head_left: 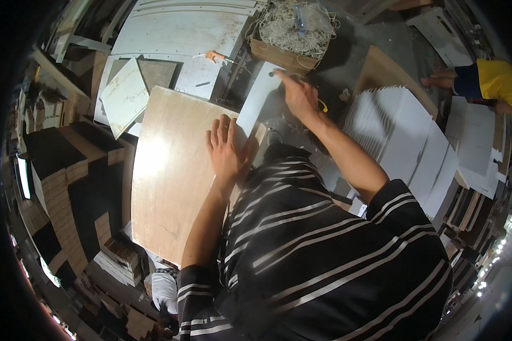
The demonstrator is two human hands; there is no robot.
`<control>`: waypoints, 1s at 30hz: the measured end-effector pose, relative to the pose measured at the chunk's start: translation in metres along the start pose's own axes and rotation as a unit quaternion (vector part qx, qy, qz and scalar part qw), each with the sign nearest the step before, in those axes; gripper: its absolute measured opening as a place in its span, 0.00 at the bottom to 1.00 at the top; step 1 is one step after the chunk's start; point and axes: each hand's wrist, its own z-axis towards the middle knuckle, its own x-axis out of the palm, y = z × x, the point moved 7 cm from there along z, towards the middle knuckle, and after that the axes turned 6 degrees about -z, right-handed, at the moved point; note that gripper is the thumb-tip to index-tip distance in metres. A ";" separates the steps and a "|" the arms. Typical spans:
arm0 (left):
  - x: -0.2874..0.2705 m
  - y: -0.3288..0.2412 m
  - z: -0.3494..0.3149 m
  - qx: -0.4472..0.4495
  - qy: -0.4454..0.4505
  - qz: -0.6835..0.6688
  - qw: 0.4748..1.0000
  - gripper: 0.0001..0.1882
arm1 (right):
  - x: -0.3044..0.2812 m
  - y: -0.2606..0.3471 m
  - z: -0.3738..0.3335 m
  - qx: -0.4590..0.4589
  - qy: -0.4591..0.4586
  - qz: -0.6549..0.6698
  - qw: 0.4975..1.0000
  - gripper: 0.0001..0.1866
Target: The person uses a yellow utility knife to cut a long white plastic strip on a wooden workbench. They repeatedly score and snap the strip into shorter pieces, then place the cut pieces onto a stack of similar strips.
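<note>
A narrow white board with a small dark hole near its far end lies slanted at the right edge of a large pale wood-grain panel. My left hand rests on the panel, fingers spread flat, its thumb side by the near end of the white board. At the far right corner of that board is my right hand, its index finger stretched to the edge beside the hole and the other fingers curled. The underside of the right-hand grip is hidden.
An orange-handled air gun lies on the white surface beyond. Left of it sits a marbled offcut. A carton of shredded strips stands ahead. Stacked white panels are at right, dark-topped stacks at left. A person in yellow is far right.
</note>
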 end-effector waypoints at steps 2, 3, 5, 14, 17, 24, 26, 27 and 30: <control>0.001 0.001 0.001 -0.003 0.005 0.001 1.000 0.37 | -0.002 0.013 -0.013 -0.047 -0.003 0.028 0.998 0.28; 0.001 0.002 0.001 -0.003 0.005 0.001 1.000 0.37 | -0.001 0.018 -0.020 -0.071 0.013 0.035 0.997 0.28; 0.000 0.002 0.002 0.001 -0.005 0.008 1.000 0.38 | 0.002 0.026 -0.029 -0.117 0.043 0.043 0.991 0.28; -0.001 0.001 0.000 0.005 -0.011 0.008 1.000 0.38 | 0.017 -0.032 0.000 0.091 -0.142 0.182 0.969 0.15; -0.002 0.000 0.001 0.011 -0.018 0.006 1.000 0.38 | 0.022 -0.028 -0.001 0.080 -0.177 0.209 0.958 0.15; -0.001 0.001 0.000 -0.002 -0.002 -0.012 1.000 0.37 | 0.029 -0.028 -0.001 0.138 -0.164 0.213 0.953 0.16; -0.001 0.002 0.000 0.001 -0.001 -0.006 1.000 0.37 | 0.028 -0.022 -0.005 0.123 -0.195 0.191 0.954 0.15; 0.000 0.002 0.000 0.003 -0.001 -0.003 1.000 0.37 | 0.028 -0.018 -0.008 0.116 -0.210 0.180 0.954 0.14; 0.002 0.004 0.000 0.003 0.001 0.000 1.000 0.37 | 0.031 0.001 -0.025 0.076 -0.207 0.194 0.956 0.15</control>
